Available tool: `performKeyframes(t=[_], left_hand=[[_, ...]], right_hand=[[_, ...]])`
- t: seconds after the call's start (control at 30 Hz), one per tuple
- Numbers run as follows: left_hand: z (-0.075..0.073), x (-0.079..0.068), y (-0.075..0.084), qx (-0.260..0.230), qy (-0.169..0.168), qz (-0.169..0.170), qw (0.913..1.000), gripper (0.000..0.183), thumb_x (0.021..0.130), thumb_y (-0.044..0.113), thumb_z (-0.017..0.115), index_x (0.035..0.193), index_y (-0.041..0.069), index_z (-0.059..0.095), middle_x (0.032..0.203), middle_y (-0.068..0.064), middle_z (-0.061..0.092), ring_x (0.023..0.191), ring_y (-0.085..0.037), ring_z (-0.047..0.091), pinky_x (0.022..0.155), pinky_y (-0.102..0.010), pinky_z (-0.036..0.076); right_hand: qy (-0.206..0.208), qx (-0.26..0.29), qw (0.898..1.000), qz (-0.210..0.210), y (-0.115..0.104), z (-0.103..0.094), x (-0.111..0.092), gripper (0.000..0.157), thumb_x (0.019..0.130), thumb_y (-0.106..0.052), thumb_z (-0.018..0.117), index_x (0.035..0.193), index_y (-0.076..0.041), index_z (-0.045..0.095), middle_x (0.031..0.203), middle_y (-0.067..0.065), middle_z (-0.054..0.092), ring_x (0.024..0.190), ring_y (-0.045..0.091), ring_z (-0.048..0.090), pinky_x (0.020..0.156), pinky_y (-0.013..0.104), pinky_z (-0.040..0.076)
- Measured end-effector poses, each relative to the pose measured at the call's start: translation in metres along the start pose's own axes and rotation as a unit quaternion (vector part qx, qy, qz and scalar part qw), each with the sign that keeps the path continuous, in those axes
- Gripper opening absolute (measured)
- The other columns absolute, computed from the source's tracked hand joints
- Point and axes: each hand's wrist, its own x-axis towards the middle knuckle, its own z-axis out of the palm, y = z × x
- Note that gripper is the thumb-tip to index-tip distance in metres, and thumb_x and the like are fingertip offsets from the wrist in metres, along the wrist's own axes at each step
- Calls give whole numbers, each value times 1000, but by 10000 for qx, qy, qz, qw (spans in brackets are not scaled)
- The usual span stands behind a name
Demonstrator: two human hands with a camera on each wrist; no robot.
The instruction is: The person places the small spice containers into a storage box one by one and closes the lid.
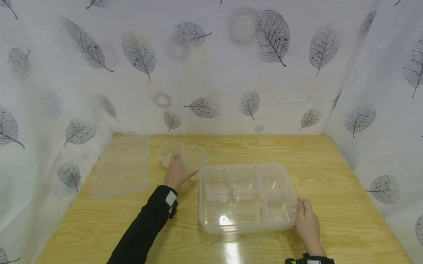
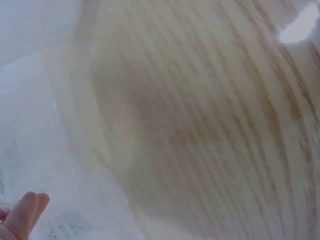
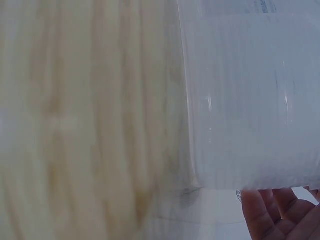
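A large clear plastic container (image 1: 234, 229) sits on the table in front of me, with several small clear boxes (image 1: 244, 184) inside along its back and right side. My right hand (image 1: 307, 224) grips its right wall, thumb up at the rim; in the right wrist view the fingers (image 3: 260, 212) meet the wall's edge. Two small clear cups, a left one (image 1: 166, 148) and a right one (image 1: 198, 155), stand behind the container's left corner. My left hand (image 1: 178, 174) reaches to them, fingers at the left cup and thumb spread to the right.
A flat translucent lid (image 1: 122, 168) lies at the left side of the wooden table (image 1: 195, 253). A white curtain (image 1: 215, 75) printed with leaves encloses the back and both sides. Light glares off the table in front of the container.
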Motion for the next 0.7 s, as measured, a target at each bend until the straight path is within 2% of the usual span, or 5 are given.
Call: performKeyframes(t=[0.27,0.37,0.5,0.6,0.7], left_hand=[[-23,-17,17,-182,642,305,9973,97,67,42,73,133,-11,25,127,-29,32,99,-39,49,84,-45,43],[-27,-28,24,17,956,915,9912,98,64,39,76,132,-11,27,125,-30,35,90,-39,53,74,-42,49],[-29,-42,34,236,1469,1802,9723,100,57,34,81,130,-12,30,121,-30,39,83,-39,56,64,-37,52],[-30,-53,41,122,1637,2218,9612,100,54,31,83,128,-13,32,119,-29,41,92,-39,53,67,-35,51],[-29,-65,49,-34,1574,2601,9527,99,54,31,83,126,-15,34,119,-29,41,99,-39,50,75,-36,49]], right_hand=[[15,14,10000,-23,2,0,0,30,97,-13,27,109,8,44,105,34,52,70,31,49,51,32,35],[83,11,9999,-59,4,1,0,30,97,-14,28,109,7,45,103,33,52,69,30,49,51,32,36],[130,22,9999,-96,5,2,0,30,97,-14,28,109,8,45,103,34,52,68,31,49,50,32,35],[105,42,9999,-89,5,2,0,30,97,-14,28,109,7,45,103,33,52,68,30,48,50,31,35],[59,60,10000,0,4,3,0,31,97,-16,27,110,7,45,104,33,53,68,29,48,50,30,35]])
